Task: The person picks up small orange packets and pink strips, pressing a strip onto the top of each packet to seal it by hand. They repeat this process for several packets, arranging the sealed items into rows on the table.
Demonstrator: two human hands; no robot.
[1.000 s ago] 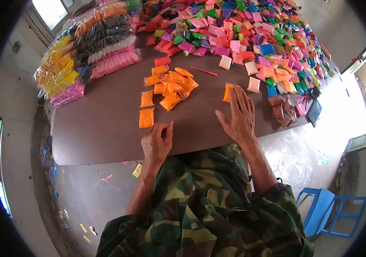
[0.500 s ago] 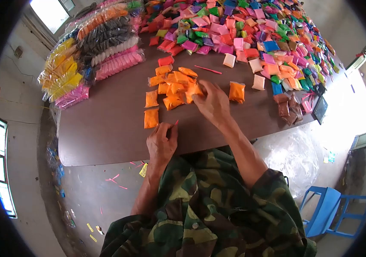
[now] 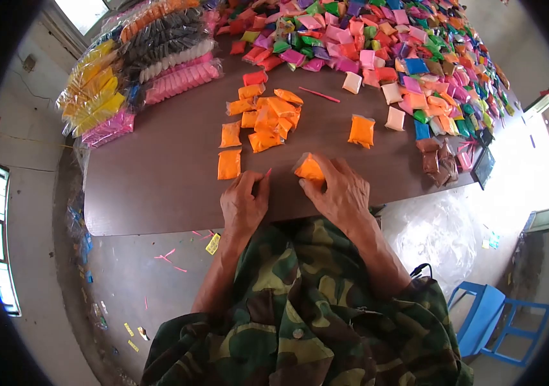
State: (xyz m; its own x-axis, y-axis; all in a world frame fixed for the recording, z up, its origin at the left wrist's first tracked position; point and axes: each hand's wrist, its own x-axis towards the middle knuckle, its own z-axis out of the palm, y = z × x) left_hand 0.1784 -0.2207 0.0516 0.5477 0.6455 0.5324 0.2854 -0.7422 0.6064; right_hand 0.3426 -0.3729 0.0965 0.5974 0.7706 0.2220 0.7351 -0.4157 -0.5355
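My right hand (image 3: 342, 193) is closed on a small orange packet (image 3: 310, 168) near the table's front edge. My left hand (image 3: 243, 201) rests closed at the same edge, with the tip of a thin pink stick (image 3: 269, 172) poking out between thumb and finger; the rest of it is hidden. Just beyond the left hand lies a flat orange packet (image 3: 229, 165), with another orange packet (image 3: 230, 136) above it. A loose heap of orange packets (image 3: 273, 121) sits farther back. To the right, one orange packet (image 3: 361, 131) lies apart.
A large mixed pile of coloured packets (image 3: 351, 38) covers the table's back and right. Bundled clear bags (image 3: 175, 82) are stacked at the left. A pink stick (image 3: 319, 94) lies on the brown table (image 3: 159, 174). A blue stool (image 3: 483, 318) stands on the floor at right.
My right hand has come back from the orange heap toward the front edge, bringing one orange packet. My left hand stays nearly in place with the pink stick.
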